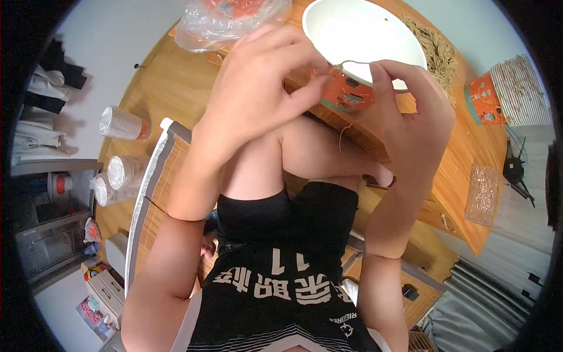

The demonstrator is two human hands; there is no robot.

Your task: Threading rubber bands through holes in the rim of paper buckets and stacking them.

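Observation:
A thin tan cord (355,61) runs between my two hands at the front of a large paper bucket. My left hand (264,88) pinches the cord's left part between thumb and index finger, close to the bucket's rim. The right part is pinched by my right hand (417,114), and a loose end hangs below between the hands. The paper bucket (347,97) has a white inside and an orange, patterned outside with a green band at its base. It lies tilted on the wooden desk, its mouth facing up toward me. My right fingers partly cover its lower rim.
A heap of tan cords (441,56) lies behind the bucket. At the right stands a stack of nested buckets (516,94) with cords hanging on it. A clear plastic bag (231,23) is at the upper left, a clear plastic tray (485,193) near the desk's right edge. Wrapped bucket stacks (120,123) stand on the floor.

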